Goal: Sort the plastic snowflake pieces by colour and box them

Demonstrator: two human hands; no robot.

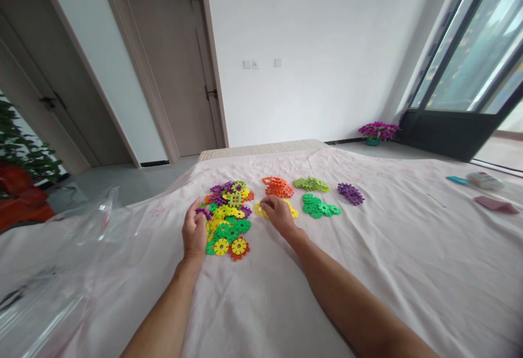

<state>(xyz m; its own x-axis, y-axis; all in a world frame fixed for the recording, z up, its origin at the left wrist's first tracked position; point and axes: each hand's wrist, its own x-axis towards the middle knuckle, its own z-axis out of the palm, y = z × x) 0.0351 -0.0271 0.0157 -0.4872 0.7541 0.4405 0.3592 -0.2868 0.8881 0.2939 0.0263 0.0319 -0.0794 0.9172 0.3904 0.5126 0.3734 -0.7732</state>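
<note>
My left hand [194,231] is curled at the left edge of a mixed heap of plastic interlocking discs [223,229], a purple disc [203,213] between its thumb and fingers. The heap holds yellow, green, purple and orange pieces. My right hand [279,214] is closed in a pinch over a small yellow pile [293,212], fingertips at a yellow interlocking disc [259,210]; the hand hides part of this pile. Beyond it are separate piles of orange discs [278,187], light green pieces [311,184], green discs [320,206] and purple pieces [350,194].
A pale cloth [253,303] covers the working surface. Clear plastic wrapping [53,287] lies at left. On the right are a blue item [457,180], a white packet [485,180] and a pink item [496,204]. Behind stand a door [167,69] and a pot of purple flowers [378,131].
</note>
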